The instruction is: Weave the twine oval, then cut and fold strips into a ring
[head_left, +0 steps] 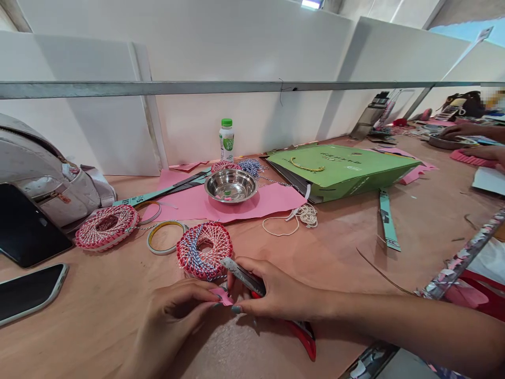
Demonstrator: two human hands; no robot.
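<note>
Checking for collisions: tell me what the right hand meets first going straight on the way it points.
Probably the small pink paper scrap pinched in the left hand, right at the right hand's fingertips; depth is unclear.

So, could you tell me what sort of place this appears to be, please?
Likely a handicraft workshop: twine-woven rings, red-handled scissors and a co-worker's hands at the same wooden table.

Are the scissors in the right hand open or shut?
Shut, it seems: the scissors show their metal blades together as one strip, held in the right hand.
</note>
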